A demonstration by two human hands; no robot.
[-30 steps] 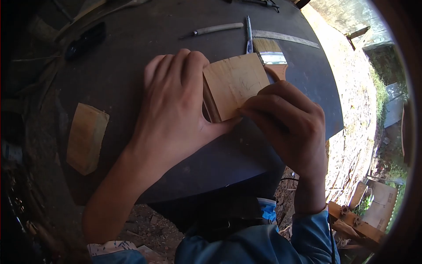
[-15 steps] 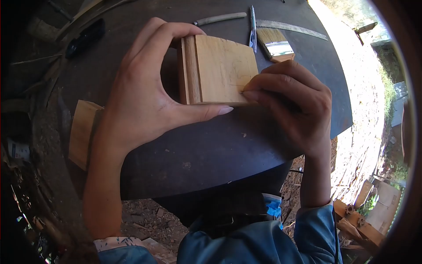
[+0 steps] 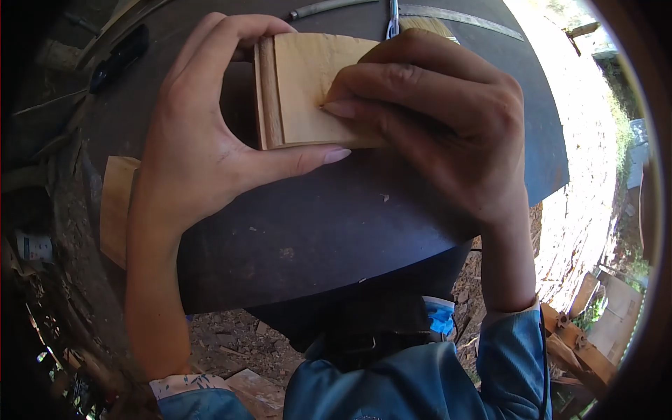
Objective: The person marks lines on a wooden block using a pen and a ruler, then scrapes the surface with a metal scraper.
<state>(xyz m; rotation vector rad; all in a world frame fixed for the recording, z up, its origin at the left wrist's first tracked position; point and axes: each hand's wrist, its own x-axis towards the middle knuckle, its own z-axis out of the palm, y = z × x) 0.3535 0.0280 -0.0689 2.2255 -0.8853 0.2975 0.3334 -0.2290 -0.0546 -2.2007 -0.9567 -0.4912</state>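
My left hand (image 3: 203,126) is wrapped round a pale wooden block (image 3: 308,77) with a stepped, darker strip along its left side. The thumb lies along the block's near edge and the fingers reach over its far left corner. On the block's upper face rests my right hand (image 3: 441,105), its thumb and index finger pinched together near the middle. Whatever the pinch holds, if anything, is too small to name. The right part of the block is hidden behind this hand.
Beyond the block on the dark table (image 3: 315,231) lie a grey-handled tool (image 3: 336,8), a blue-and-white pen-like item (image 3: 393,21), a metal ruler (image 3: 462,19) and a brush (image 3: 428,26), partly covered. Another wooden piece (image 3: 117,206) sits beside my left forearm.
My right fingertips have slid left across the block's face, from near its right edge to about the middle. The left hand still holds the block. The whole view has shifted slightly.
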